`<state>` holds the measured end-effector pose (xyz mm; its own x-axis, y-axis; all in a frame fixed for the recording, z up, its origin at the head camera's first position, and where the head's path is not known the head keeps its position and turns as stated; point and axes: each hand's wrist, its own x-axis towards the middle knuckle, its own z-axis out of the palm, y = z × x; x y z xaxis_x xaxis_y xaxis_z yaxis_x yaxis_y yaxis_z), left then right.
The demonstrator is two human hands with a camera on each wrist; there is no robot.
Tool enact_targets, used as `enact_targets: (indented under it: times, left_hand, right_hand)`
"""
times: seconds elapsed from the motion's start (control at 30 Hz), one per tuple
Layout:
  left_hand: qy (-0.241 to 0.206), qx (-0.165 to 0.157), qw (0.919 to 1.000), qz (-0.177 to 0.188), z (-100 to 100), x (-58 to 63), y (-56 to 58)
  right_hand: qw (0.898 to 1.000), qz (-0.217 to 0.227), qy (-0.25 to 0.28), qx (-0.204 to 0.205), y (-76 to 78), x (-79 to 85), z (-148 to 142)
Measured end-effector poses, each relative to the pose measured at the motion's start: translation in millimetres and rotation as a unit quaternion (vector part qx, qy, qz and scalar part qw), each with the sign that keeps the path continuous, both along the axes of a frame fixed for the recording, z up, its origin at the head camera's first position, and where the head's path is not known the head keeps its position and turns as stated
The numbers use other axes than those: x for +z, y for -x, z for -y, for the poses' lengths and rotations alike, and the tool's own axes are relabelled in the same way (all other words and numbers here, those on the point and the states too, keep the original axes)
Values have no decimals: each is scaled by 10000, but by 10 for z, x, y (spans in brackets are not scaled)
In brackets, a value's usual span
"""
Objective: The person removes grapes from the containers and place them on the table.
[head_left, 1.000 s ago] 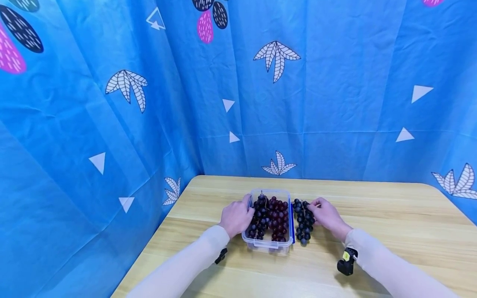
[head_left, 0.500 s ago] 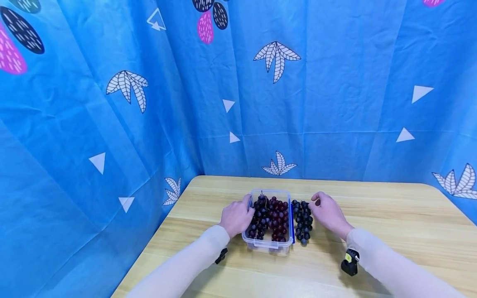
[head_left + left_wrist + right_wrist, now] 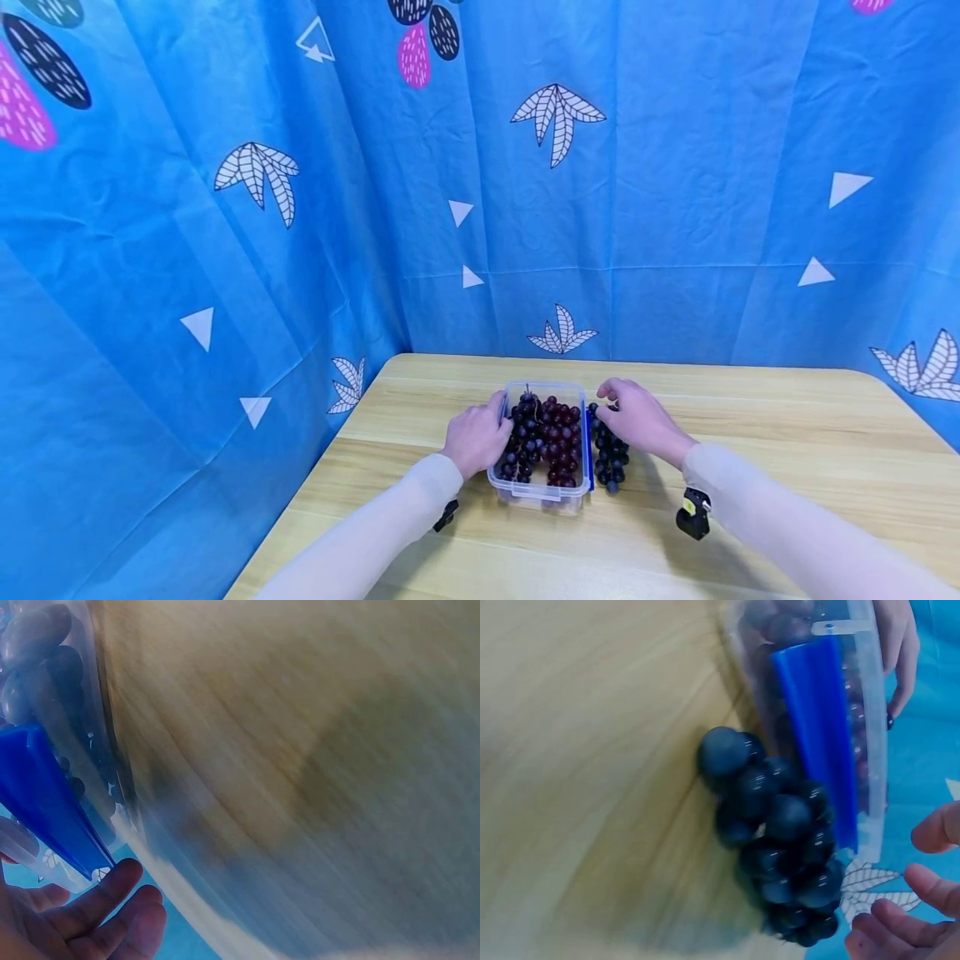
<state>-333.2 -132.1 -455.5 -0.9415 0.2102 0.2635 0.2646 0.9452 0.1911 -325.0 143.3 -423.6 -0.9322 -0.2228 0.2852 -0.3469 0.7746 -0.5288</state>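
In the head view, a clear plastic container point(image 3: 543, 492) with blue side clips stands on the table. It holds a dark bunch of grapes point(image 3: 522, 433) and a red bunch of grapes point(image 3: 562, 442). My left hand point(image 3: 474, 437) grips the container's left rim; in the left wrist view its fingers lie beside the blue clip point(image 3: 45, 799). Right of the container lies a black bunch of grapes point(image 3: 769, 832) on the table. Over its far end hovers my right hand point(image 3: 641, 421), fingers spread and apart from the grapes in the right wrist view, partly hiding them from above.
The wooden table point(image 3: 787, 467) extends to both sides and behind the container. A patterned blue curtain point(image 3: 675, 208) hangs along its back and left. The right-side blue clip point(image 3: 817, 742) stands folded out next to the black grapes.
My right hand has let go of the black grapes, lifted away a little, then moved left over their far end. The left hand and the container have stayed in place.
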Motion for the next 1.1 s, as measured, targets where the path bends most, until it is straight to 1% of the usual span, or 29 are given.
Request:
enact_targets:
  times: [0.23,0.4,0.5,0.67,0.9,1.1]
  left_hand:
    - [3,53,10000,51,-3,1,12]
    - [-24,71,10000,38,0,3,11]
    - [-47,64,10000,23,-2,1,7]
    - [-19,85,9999,66,-3,-6,1]
    - [3,96,10000,21,7,-8,1]
    - [18,90,10000,-3,1,-11,4]
  right_hand:
    - [9988,135,-291,381,5,161,144]
    - [9961,222,-477,711,18,239,261]
    - [9943,280,-609,834,37,278,322]
    - [9912,553,-794,903,75,352,415]
    - [9831,927,-1145,1087,152,454,535]
    - [9760,1332,-1315,1111,225,488,630]
